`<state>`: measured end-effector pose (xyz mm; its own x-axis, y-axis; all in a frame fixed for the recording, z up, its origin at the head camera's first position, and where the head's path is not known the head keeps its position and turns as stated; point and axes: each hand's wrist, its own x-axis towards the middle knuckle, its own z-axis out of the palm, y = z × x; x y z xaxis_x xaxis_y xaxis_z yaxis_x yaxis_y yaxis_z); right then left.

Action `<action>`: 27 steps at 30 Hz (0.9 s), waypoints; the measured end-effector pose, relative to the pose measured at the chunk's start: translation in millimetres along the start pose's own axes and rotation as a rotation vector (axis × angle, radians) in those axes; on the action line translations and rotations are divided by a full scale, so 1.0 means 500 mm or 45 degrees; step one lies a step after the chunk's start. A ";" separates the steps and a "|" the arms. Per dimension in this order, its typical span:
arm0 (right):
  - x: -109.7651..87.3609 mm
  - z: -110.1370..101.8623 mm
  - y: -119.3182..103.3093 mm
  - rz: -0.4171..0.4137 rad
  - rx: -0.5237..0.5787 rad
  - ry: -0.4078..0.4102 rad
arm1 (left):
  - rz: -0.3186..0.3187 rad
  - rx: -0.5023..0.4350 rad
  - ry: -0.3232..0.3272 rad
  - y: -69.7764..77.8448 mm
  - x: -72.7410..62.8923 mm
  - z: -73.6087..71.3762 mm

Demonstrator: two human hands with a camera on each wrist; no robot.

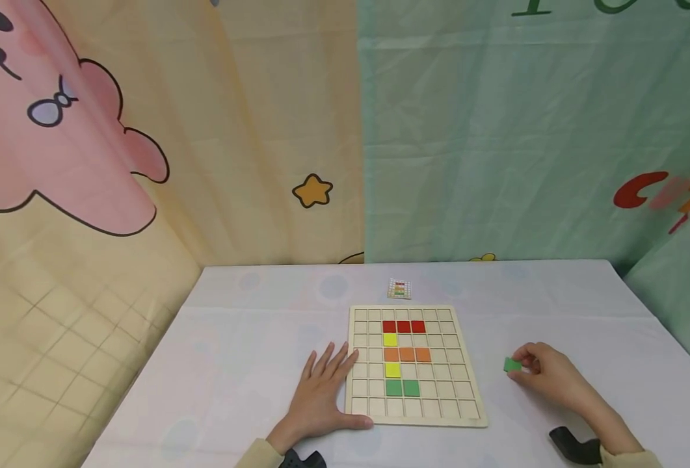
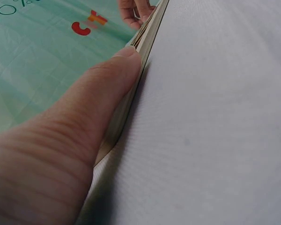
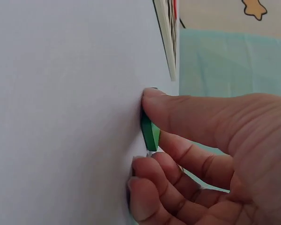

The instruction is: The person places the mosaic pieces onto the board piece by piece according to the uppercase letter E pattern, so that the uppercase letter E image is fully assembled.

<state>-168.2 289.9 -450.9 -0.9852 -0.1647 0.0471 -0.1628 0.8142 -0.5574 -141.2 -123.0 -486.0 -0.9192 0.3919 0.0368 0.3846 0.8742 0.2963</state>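
A pale wooden grid board (image 1: 450, 408) lies on the table. Red tiles (image 1: 403, 327) fill part of an upper row, orange tiles (image 1: 407, 355) a middle one, and two green tiles (image 1: 402, 388) a lower one. Single yellow tiles (image 1: 392, 370) sit between these rows on their left side. My left hand (image 1: 318, 398) rests at the board's left side, fingers spread, its thumb (image 2: 114, 70) against the near edge. Right of the board, my right hand (image 1: 549, 377) pinches a green square tile (image 3: 150, 131) between thumb and fingers, close over the tablecloth.
Behind the board lies a small card (image 1: 400, 289) printed with a coloured grid pattern. A white cloth covers the table (image 1: 251, 351). Patterned curtains (image 1: 467, 143) hang along its back and sides. Black wrist straps (image 1: 573, 447) show near the sleeves.
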 end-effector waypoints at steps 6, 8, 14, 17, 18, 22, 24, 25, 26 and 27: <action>-0.001 -0.001 -0.011 -0.008 -0.004 -0.005 | 0.001 -0.014 0.000 0.001 -0.001 -0.001; -0.002 0.000 -0.014 -0.018 -0.003 -0.001 | 0.000 -0.013 -0.003 0.001 -0.001 -0.003; -0.005 0.007 -0.028 -0.068 0.032 0.018 | -0.002 -0.013 -0.010 0.002 0.000 -0.003; -0.007 0.013 -0.038 -0.100 0.063 0.044 | 0.000 -0.014 -0.009 0.001 0.000 -0.003; -0.007 0.016 -0.042 -0.112 0.072 0.057 | 0.001 -0.014 -0.009 0.001 0.000 -0.003; -0.007 0.031 -0.064 -0.180 0.119 0.131 | 0.003 -0.020 -0.008 0.001 -0.001 -0.003; -0.008 0.042 -0.080 -0.226 0.158 0.159 | 0.006 -0.021 -0.004 0.001 -0.001 -0.002; -0.009 0.049 -0.088 -0.255 0.187 0.165 | 0.005 -0.021 -0.005 0.001 -0.001 -0.002; -0.010 0.055 -0.096 -0.283 0.221 0.164 | 0.006 -0.021 -0.003 0.001 -0.001 -0.002; -0.010 0.062 -0.104 -0.316 0.257 0.156 | 0.004 -0.020 -0.005 0.001 -0.001 -0.002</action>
<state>-153.1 231.0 -447.8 -0.9178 -0.2662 0.2945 -0.3969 0.6289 -0.6685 -140.9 -123.1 -484.9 -0.9177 0.3958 0.0343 0.3861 0.8684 0.3112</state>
